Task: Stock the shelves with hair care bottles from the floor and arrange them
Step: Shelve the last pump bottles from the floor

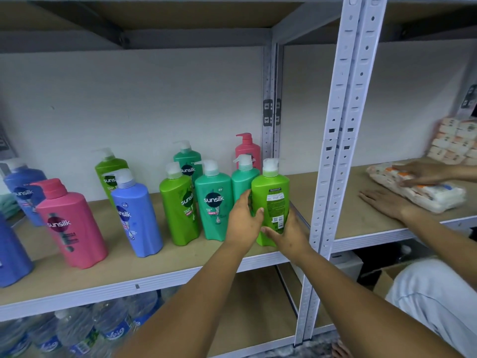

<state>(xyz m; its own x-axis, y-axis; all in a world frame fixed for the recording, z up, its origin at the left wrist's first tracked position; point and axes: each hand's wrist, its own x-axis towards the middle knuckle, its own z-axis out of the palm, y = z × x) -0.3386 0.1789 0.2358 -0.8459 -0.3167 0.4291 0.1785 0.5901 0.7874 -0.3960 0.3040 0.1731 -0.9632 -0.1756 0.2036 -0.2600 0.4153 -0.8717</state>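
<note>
Both hands [242, 223] hold a green bottle [271, 202] on the shelf [154, 275].

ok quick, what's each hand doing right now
Left hand: holding the light green bottle, thumb across its back label.
Right hand: gripping the same bottle lower down.

lime green bottle [271, 200] with white cap, teal bottles [213, 202], pink bottle [71, 226], blue bottle [136, 218]; tan shelf board [154, 264]; packs [423, 192] seemingly white with orange.
</note>
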